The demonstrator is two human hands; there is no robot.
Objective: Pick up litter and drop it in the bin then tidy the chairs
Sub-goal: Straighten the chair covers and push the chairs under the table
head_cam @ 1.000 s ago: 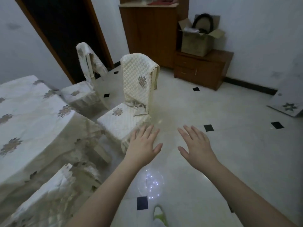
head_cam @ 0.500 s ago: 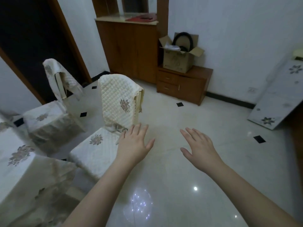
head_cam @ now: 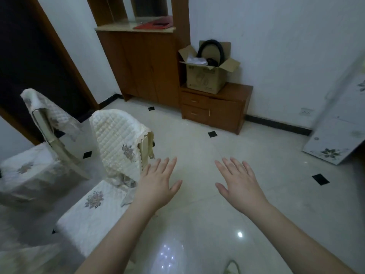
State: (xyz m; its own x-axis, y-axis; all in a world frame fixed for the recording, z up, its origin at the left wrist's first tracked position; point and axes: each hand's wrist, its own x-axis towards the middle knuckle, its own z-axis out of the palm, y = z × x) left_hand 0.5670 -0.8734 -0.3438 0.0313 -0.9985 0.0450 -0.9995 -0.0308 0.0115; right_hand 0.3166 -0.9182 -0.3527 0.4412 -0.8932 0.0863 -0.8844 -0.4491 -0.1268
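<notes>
Since the earlier frames the view has been raised and swung right: the covered table has dropped out at the left, and more of the wall and the cabinet [head_cam: 142, 64] is seen. Both hands are kept out in front. The left hand [head_cam: 158, 186] is spread flat, palm down, empty, just beside the backrest of the near chair [head_cam: 116, 143]. The right hand [head_cam: 239, 184] is likewise spread and empty, held above bare floor [head_cam: 197, 147].

The near chair stands out on the floor, seat toward the camera; the far chair [head_cam: 39, 139] is beyond it at the left, near the dark doorway. No litter and no bin can be made out.

The chairs are judged stiff-framed and moderately heavy, but the quilted covers are loose and soft and would slide if gripped alone. The hold is best taken on the frame at the top of the backrest, through the cover.
</notes>
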